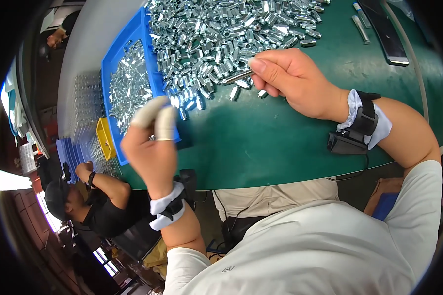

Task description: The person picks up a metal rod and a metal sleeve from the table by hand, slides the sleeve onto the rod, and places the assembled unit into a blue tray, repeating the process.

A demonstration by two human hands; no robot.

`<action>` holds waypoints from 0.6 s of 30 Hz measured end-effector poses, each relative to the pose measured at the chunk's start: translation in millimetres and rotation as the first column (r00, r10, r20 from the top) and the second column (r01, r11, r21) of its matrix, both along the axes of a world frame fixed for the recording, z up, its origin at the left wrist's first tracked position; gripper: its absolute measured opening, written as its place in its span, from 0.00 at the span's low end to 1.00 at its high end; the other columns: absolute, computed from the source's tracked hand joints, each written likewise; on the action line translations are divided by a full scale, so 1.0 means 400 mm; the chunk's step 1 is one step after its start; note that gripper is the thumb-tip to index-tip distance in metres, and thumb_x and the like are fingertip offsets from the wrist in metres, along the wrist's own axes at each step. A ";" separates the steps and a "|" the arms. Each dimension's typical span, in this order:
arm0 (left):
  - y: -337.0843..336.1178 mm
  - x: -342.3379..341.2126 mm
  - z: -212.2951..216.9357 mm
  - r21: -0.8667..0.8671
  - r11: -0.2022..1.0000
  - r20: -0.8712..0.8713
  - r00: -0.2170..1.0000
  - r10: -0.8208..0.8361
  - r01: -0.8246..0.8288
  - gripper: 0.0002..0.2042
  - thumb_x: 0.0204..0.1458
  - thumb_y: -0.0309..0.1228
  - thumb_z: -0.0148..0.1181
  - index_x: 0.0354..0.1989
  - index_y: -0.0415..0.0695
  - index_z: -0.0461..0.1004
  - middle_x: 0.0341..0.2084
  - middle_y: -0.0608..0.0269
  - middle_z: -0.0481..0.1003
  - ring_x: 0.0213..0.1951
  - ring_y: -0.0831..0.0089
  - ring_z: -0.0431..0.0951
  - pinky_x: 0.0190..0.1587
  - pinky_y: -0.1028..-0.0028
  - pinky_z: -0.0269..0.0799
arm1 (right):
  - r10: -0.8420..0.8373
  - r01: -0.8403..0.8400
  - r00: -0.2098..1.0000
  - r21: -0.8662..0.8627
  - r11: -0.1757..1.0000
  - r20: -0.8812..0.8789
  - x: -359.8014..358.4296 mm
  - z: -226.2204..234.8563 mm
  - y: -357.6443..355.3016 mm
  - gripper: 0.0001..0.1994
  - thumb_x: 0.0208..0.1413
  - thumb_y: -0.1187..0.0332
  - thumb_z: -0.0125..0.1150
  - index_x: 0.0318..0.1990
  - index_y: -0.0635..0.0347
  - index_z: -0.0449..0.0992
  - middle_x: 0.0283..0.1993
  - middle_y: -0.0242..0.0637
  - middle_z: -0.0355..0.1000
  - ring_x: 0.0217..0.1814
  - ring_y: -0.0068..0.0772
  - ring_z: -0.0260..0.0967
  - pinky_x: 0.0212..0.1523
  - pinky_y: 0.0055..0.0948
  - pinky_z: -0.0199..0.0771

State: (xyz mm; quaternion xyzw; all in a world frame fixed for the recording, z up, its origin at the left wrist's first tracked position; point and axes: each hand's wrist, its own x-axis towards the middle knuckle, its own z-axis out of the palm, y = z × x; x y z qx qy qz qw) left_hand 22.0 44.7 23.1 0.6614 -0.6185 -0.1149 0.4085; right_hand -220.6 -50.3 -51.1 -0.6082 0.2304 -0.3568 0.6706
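My right hand (295,81) is closed on a slim metal rod (238,76) with a tapered end, pinched between thumb and fingers. The rod points left over a large pile of shiny hexagonal metal sleeves (221,37) on the green table. My left hand (152,142) is raised above the near right edge of a blue tray (157,78). Pale covers sit on two of its fingers. Motion smears those fingers, and whether they hold anything cannot be made out. Small metal parts (130,78) lie heaped in the tray.
A phone (386,34) and two small tubes (360,29) lie at the far right beside a cable (418,64). Left of the tray stand a yellow bin (104,137) and stacked clear racks (86,105). A co-worker in black (106,211) sits at the left.
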 end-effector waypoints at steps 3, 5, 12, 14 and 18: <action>-0.040 -0.091 -0.007 0.252 0.954 0.343 0.907 -0.244 0.162 0.14 0.49 0.26 0.68 0.45 0.39 0.77 0.25 0.63 0.76 0.25 0.75 0.73 0.31 0.75 0.69 | -0.016 0.016 1.000 -0.003 1.000 0.004 0.001 0.001 0.003 0.19 0.69 0.59 0.47 0.28 0.61 0.72 0.24 0.23 0.65 0.25 0.12 0.58 0.27 0.17 0.60; -0.063 -0.122 -0.052 0.258 0.944 0.393 0.870 -0.299 0.207 0.17 0.46 0.24 0.68 0.46 0.40 0.76 0.25 0.61 0.76 0.26 0.71 0.75 0.31 0.73 0.70 | -0.033 0.033 0.999 -0.005 0.999 0.005 0.001 0.007 0.003 0.19 0.69 0.59 0.47 0.28 0.61 0.72 0.24 0.23 0.65 0.25 0.12 0.58 0.27 0.17 0.60; -0.096 -0.108 -0.058 0.216 0.935 -0.266 0.939 -0.220 0.280 0.13 0.53 0.21 0.62 0.47 0.38 0.75 0.34 0.59 0.78 0.31 0.71 0.79 0.32 0.75 0.72 | -0.065 0.066 0.998 0.039 0.997 -0.023 -0.005 0.012 0.006 0.20 0.69 0.59 0.47 0.27 0.62 0.72 0.21 0.26 0.63 0.24 0.15 0.58 0.27 0.20 0.61; -0.099 -0.111 -0.059 0.164 0.947 -0.549 0.823 -0.145 0.276 0.12 0.54 0.20 0.61 0.47 0.37 0.75 0.36 0.58 0.78 0.32 0.71 0.79 0.33 0.76 0.73 | -0.080 0.081 0.996 0.032 0.996 -0.031 -0.009 0.011 0.003 0.19 0.68 0.60 0.47 0.27 0.62 0.73 0.21 0.26 0.63 0.24 0.15 0.59 0.27 0.20 0.61; -0.085 -0.129 -0.079 0.036 0.965 -0.782 0.609 -0.134 0.258 0.11 0.57 0.19 0.58 0.48 0.36 0.73 0.40 0.54 0.78 0.36 0.68 0.80 0.35 0.77 0.74 | -0.094 0.095 0.994 0.007 0.995 -0.049 -0.003 0.014 0.002 0.18 0.68 0.61 0.48 0.28 0.62 0.73 0.21 0.27 0.64 0.24 0.16 0.60 0.27 0.21 0.62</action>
